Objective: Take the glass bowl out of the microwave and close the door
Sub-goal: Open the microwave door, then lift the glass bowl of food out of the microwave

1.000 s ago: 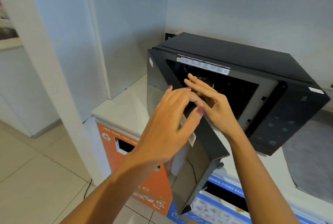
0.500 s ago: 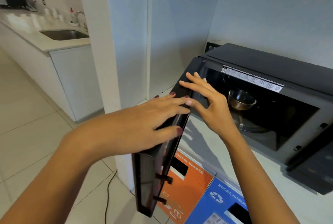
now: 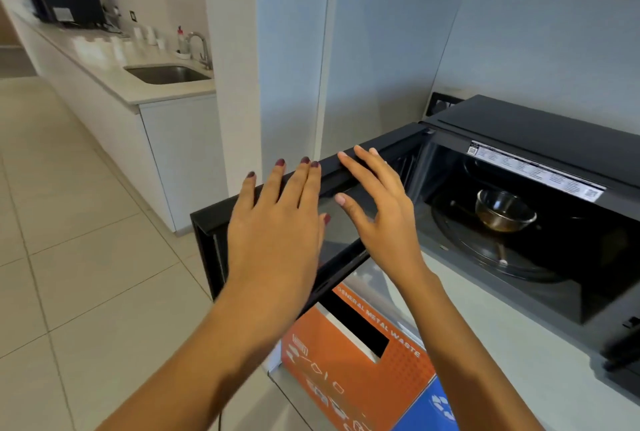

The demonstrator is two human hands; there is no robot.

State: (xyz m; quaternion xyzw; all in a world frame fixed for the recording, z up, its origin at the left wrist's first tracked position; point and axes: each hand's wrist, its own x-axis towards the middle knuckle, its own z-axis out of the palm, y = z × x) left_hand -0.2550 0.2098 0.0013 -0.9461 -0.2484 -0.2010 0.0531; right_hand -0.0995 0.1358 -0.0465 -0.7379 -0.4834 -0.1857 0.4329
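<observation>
A: We've swung the black glass-fronted microwave door wider than a moment ago.

B: Yes. Our left hand lies flat on its outer face, fingers spread, gripping nothing. Our right hand, also spread wide, rests against its inner side.

A: The small clear glass bowl sits on the turntable inside the black microwave.

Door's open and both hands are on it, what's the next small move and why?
Probably reach the right hand into the microwave for the glass bowl. The door stands wide open, the bowl sits untouched on the turntable, and both hands are empty.
</observation>
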